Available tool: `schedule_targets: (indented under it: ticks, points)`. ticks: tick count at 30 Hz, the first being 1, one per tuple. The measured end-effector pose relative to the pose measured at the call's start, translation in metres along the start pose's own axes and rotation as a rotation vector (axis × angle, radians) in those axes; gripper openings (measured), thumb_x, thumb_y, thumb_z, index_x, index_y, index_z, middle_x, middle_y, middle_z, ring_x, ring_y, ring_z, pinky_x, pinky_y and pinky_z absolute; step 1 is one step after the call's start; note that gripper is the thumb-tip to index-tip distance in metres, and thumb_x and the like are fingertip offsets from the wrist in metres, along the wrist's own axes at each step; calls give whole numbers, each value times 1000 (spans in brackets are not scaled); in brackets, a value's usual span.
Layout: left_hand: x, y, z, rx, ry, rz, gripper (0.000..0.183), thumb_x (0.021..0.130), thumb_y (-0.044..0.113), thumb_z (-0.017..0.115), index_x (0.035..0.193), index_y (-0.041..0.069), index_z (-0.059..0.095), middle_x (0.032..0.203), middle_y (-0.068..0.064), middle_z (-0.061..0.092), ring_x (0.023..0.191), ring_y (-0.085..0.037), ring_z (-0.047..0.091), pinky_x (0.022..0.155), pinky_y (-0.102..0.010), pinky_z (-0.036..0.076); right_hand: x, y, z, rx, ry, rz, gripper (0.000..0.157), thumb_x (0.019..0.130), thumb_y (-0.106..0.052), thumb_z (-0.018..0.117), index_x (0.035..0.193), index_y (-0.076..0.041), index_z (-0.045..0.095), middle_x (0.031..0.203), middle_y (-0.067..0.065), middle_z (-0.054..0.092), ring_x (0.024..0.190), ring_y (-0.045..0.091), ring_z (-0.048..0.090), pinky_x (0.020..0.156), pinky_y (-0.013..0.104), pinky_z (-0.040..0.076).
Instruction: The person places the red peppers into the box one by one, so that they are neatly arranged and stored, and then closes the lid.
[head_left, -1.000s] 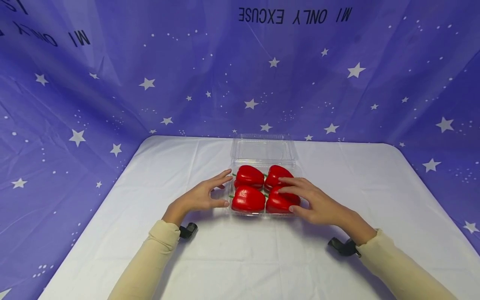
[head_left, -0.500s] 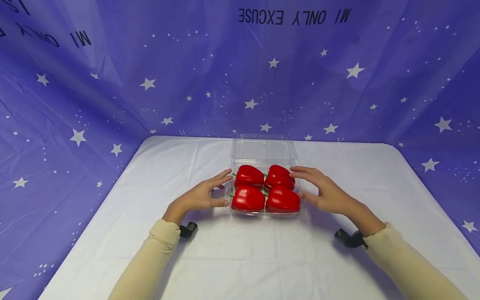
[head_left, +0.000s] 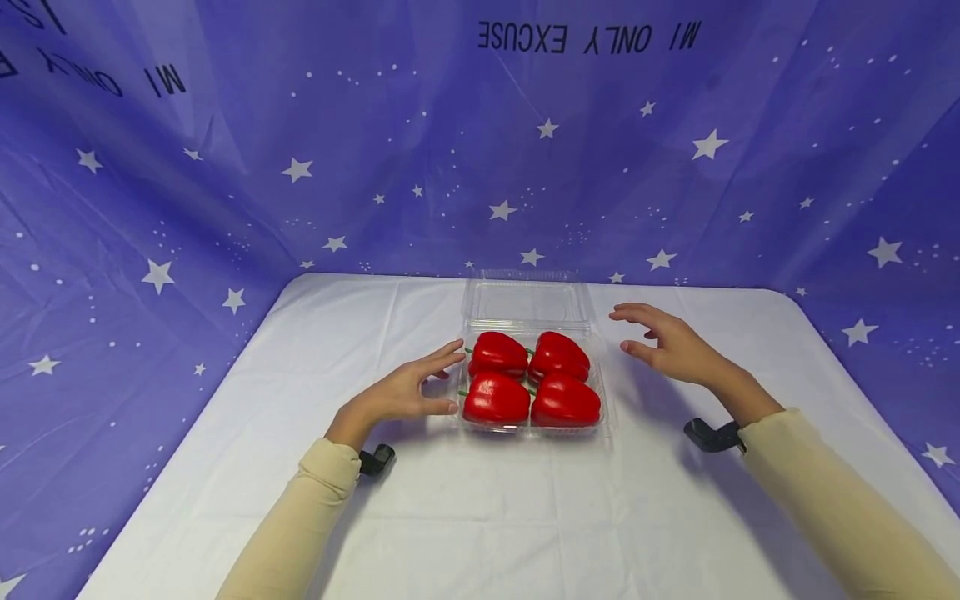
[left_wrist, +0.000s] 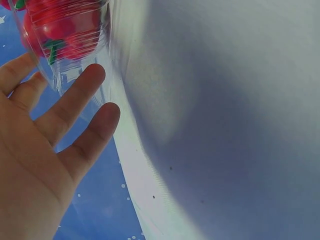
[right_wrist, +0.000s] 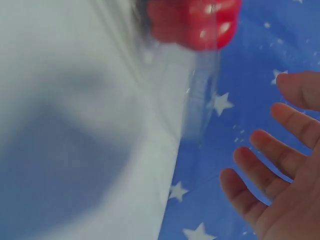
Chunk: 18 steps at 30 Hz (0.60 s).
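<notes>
Several red bell peppers (head_left: 566, 400) with green stems fill a clear plastic clamshell box (head_left: 609, 417) in two rows on the table. Its hinged lid (head_left: 528, 302) lies folded back at the far side. My left hand (head_left: 405, 390) is at the box's left side with fingers spread, fingertips right at its wall in the left wrist view. Off the box's far right corner hovers my right hand (head_left: 675, 346), fingers relaxed and holding nothing. In the right wrist view, a gap separates that hand from the box, where one pepper (right_wrist: 192, 22) shows through the plastic.
A white cloth covers the table (head_left: 510, 517). Behind it and along both sides hangs a purple-blue curtain (head_left: 420, 125) printed with stars and lettering. Each wrist wears a black camera mount, one by the left cuff (head_left: 377, 460) and another by the right cuff (head_left: 712, 435).
My right hand has come off the peppers on the right side and moved right and away from me, clear of the box. My left hand has stayed in place.
</notes>
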<state>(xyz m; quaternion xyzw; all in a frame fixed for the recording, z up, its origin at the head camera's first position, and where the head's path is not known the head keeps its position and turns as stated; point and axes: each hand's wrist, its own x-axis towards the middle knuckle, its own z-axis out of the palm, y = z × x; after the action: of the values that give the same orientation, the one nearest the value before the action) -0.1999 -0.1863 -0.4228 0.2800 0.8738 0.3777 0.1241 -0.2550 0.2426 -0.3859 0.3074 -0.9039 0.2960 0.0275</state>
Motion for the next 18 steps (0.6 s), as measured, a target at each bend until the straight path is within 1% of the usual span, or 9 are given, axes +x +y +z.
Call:
schedule_targets:
  ticks: [4, 9, 11, 13, 18]
  points:
    - [-1, 0, 0, -10, 9, -8, 80, 86, 27, 76, 154, 10, 36, 168, -5, 19, 130, -35, 57, 110, -56, 44, 12, 13, -2, 1, -52, 90, 43, 93, -8, 64, 135, -4, 57, 140, 22, 56, 122, 44, 56, 96, 62, 51]
    - [0, -1, 1, -13, 3, -7, 80, 87, 27, 75, 154, 9, 36, 168, -5, 18, 130, -35, 57, 110, -57, 44, 27, 27, 7, 7, -114, 168, 39, 95, -8, 60, 132, 2, 58, 129, 26, 63, 118, 44, 60, 103, 60, 46]
    - [1, -1, 1, -11, -1, -8, 80, 87, 28, 75, 154, 9, 35, 168, -5, 18, 130, -34, 57, 109, -57, 44, 32, 32, 12, 33, -139, 198, 39, 96, -9, 59, 132, 5, 57, 126, 28, 65, 117, 43, 61, 105, 58, 45]
    - [1, -1, 2, -9, -3, -12, 80, 87, 28, 75, 154, 9, 35, 168, -4, 18, 130, -34, 57, 110, -56, 44, 39, 37, 15, 59, -160, 238, 39, 98, -11, 57, 134, 5, 56, 124, 27, 65, 117, 42, 62, 104, 55, 47]
    - [0, -1, 2, -7, 6, -13, 80, 86, 27, 75, 154, 10, 36, 168, -5, 19, 130, -33, 57, 109, -55, 45, 56, 44, 14, 200, -203, 377, 45, 101, -17, 51, 140, 5, 49, 133, 30, 59, 119, 44, 60, 100, 54, 51]
